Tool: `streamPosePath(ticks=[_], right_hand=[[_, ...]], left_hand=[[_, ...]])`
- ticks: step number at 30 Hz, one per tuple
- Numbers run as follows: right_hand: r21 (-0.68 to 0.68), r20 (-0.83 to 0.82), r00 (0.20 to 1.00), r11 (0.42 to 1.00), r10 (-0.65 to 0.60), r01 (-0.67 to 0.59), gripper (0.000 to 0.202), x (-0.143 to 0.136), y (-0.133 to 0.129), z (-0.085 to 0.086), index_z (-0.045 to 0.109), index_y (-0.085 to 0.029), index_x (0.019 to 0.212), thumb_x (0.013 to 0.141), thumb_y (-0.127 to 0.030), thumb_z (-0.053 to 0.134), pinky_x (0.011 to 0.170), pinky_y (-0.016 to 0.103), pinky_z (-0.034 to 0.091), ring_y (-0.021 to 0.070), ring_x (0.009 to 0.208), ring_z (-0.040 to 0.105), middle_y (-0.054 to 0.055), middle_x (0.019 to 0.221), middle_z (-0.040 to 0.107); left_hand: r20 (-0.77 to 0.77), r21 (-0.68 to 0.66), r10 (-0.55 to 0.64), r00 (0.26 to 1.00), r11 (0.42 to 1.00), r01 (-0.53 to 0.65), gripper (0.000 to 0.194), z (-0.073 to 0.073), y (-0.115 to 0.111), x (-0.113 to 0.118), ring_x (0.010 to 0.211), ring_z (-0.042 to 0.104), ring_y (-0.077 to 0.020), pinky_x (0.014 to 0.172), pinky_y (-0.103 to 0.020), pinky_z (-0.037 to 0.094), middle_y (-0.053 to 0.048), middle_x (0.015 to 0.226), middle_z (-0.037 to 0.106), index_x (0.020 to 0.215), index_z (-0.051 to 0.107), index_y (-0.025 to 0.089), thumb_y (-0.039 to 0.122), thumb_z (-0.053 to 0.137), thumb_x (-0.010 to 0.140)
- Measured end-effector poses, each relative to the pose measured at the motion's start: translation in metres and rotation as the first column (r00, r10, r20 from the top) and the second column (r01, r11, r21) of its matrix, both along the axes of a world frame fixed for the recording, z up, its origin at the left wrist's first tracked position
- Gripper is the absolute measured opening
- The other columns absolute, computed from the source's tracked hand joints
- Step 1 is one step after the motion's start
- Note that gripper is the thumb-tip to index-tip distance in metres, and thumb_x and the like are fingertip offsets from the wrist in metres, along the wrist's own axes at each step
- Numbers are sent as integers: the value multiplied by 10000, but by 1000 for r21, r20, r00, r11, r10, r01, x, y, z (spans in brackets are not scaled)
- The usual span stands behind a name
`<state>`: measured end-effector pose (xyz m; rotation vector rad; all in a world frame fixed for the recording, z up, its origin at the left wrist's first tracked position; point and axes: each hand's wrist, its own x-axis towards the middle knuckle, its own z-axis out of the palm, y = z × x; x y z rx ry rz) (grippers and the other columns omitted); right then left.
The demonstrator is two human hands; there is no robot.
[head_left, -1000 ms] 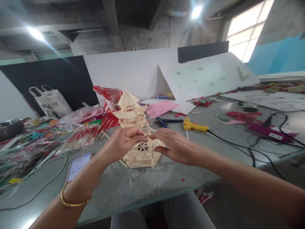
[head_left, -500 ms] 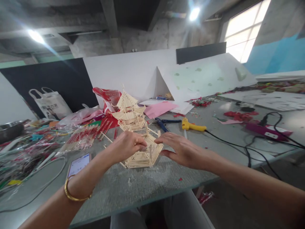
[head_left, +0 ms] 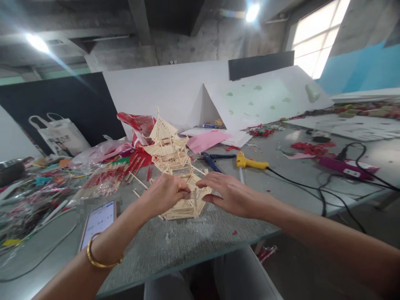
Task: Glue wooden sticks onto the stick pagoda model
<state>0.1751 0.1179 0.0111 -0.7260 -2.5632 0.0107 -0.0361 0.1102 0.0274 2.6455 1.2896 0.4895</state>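
A hexagonal base of pale wooden sticks [head_left: 178, 213] lies on the table in front of me, with short upright posts around its edge. My left hand [head_left: 167, 192] is closed over its left side, thumb and fingers pressed together. Whatever is in that pinch is hidden. At the right edge of the base, my right hand [head_left: 229, 193] has its fingers stretched out and its thumb apart. Its fingertips are close to a post; contact cannot be made out. Just behind stands a tiered stick pagoda [head_left: 168, 146] with a pointed roof.
A yellow glue gun [head_left: 251, 162] and blue-handled pliers [head_left: 215, 160] lie right of the pagoda. On the left are a phone [head_left: 98, 223], bagged sticks [head_left: 103, 179] and tangled wrappers [head_left: 25, 208]. A purple power strip [head_left: 350, 166] with black cables lies on the right.
My right hand has shifted slightly left, closer in over the base. My left hand keeps its closed pose. The whole view has moved a little, and the phone shows more fully.
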Motion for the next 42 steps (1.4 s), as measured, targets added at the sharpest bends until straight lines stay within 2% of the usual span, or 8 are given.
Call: streamPosePath(ticks=[5, 14, 24, 29, 32, 34, 37, 42], right_hand=[[-38, 13, 1000, 999, -5, 6, 237, -5, -1, -1, 581, -115, 1041, 807, -149, 557, 843, 333, 433, 199, 947, 562, 83, 1002, 636], [-28, -9, 1000, 999, 22, -23, 182, -9, 0, -5, 596, -123, 987, 817, -142, 533, 783, 307, 438, 184, 869, 576, 78, 927, 651], [-26, -26, 999, 999, 34, -35, 227, -8, -1, -6, 563, -137, 1032, 805, -145, 551, 799, 306, 436, 183, 894, 569, 67, 963, 640], [56, -66, 998, 998, -19, 23, 223, -1, -2, 0, 560, -141, 1046, 832, -186, 523, 809, 328, 442, 191, 922, 557, 76, 975, 633], [170, -100, 995, 985, 14, 3, 201, -2, -3, 6, 584, -132, 1019, 857, -179, 474, 814, 335, 439, 188, 917, 552, 88, 960, 632], [215, -86, 995, 976, 40, -21, 195, -8, -4, 10, 608, -135, 974, 870, -173, 448, 805, 333, 437, 181, 887, 554, 88, 929, 632], [274, -4, 997, 959, 74, -70, 202, -26, -4, 13, 626, -135, 908, 880, -165, 429, 809, 334, 419, 177, 871, 546, 81, 873, 627], [378, 149, 985, 915, 89, -139, 155, -62, 0, 5, 596, -123, 927, 857, -150, 460, 782, 346, 395, 191, 849, 525, 79, 819, 612]], left_hand=[[6, 10, -2, 1000, 1000, 2, 178, -1, 0, 1, 670, 603, -137, 667, -240, 410, 4, 709, 695, 731, 703, 224, 284, 542, 776], [7, -22, 18, 1000, 1000, -18, 207, -3, 0, 1, 702, 599, -132, 653, -234, 390, 3, 750, 696, 788, 705, 222, 311, 519, 804], [59, -46, 42, 997, 998, -39, 192, -1, -8, 4, 717, 608, -128, 646, -227, 395, 11, 771, 701, 810, 695, 213, 310, 529, 802], [63, 29, 131, 989, 991, -133, 258, 13, -14, -6, 803, 631, -165, 701, -253, 431, -9, 897, 709, 938, 677, 223, 380, 516, 810], [133, 83, 218, 967, 970, -231, 285, 26, -18, -22, 859, 628, -170, 768, -268, 440, -18, 952, 701, 972, 667, 228, 400, 502, 816], [162, 96, 250, 955, 959, -267, 272, 30, -20, -34, 861, 625, -169, 786, -277, 446, -20, 948, 700, 955, 671, 228, 391, 507, 811], [171, 74, 244, 955, 963, -260, 240, 24, -24, -47, 878, 619, -169, 796, -285, 457, -26, 956, 694, 938, 670, 222, 352, 515, 808], [152, 76, 248, 957, 962, -262, 217, 1, -29, -53, 899, 598, -180, 809, -317, 455, -36, 957, 680, 954, 653, 218, 305, 563, 776]])
